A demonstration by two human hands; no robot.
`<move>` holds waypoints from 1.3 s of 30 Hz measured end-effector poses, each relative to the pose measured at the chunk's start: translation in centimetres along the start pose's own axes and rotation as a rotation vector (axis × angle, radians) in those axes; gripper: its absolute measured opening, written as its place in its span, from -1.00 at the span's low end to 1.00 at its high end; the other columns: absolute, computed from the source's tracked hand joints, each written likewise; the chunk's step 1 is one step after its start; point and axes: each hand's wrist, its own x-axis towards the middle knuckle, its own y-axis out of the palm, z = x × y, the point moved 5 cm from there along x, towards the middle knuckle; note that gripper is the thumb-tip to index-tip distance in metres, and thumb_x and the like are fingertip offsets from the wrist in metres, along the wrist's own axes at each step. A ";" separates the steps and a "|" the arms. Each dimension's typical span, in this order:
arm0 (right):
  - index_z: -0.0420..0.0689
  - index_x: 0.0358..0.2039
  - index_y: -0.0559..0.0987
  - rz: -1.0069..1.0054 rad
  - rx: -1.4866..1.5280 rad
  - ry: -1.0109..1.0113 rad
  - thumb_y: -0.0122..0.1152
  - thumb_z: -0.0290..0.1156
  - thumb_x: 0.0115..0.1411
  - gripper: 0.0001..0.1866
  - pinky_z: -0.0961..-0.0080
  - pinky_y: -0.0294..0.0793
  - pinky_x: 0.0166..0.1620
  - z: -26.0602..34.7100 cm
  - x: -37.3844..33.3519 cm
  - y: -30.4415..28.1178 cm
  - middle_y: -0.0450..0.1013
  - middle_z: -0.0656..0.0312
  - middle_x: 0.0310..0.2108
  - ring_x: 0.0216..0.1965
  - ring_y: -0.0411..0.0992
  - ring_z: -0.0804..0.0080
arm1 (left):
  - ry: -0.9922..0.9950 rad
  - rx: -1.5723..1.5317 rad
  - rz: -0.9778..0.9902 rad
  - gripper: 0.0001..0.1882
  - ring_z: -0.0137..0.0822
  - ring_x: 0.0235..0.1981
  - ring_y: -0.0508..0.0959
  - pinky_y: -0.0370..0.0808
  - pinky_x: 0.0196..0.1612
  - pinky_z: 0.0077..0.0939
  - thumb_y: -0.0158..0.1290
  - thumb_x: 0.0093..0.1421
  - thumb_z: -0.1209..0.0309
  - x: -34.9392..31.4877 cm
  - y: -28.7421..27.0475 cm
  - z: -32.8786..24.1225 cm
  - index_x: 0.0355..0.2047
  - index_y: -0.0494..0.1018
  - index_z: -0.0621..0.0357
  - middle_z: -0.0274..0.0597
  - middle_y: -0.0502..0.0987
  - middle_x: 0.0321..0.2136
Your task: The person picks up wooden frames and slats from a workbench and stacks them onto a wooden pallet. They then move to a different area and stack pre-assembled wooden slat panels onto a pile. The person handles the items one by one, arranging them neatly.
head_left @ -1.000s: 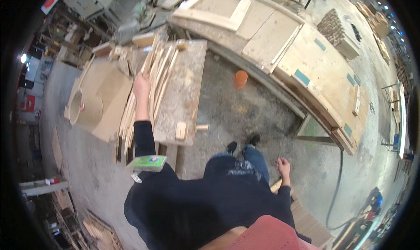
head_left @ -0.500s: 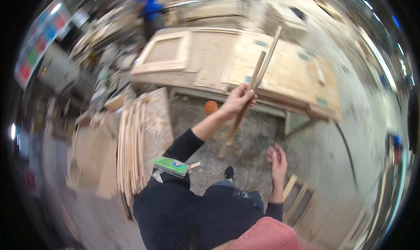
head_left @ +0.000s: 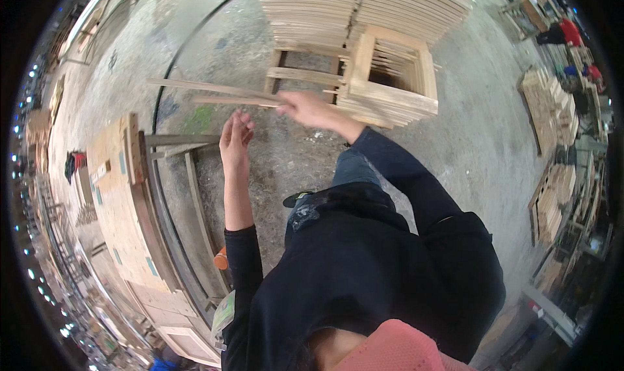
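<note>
Your right hand (head_left: 302,108), blurred, seems closed around two wooden strips (head_left: 231,101); your left hand (head_left: 236,136) is half-open, empty, near them.

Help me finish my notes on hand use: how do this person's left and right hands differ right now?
The right hand is closed on thin wooden strips, while the left hand grips nothing, its fingers loosely bent.
The right hand points toward the picture's left, whereas the left hand points up it.
Both are bare, with dark sleeves on the forearms.
</note>
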 end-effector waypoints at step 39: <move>0.17 0.04 0.55 -0.379 -0.293 0.223 0.12 -0.41 0.12 -0.57 0.24 0.43 -0.05 -58.2 -8.5 -14.8 0.44 0.16 -0.25 -0.12 0.42 0.21 | -0.683 1.002 0.173 -0.70 -0.44 -0.34 0.57 0.49 -0.22 -0.56 0.07 0.25 0.37 3.0 16.5 22.5 -0.05 0.47 0.25 -0.17 0.57 -0.28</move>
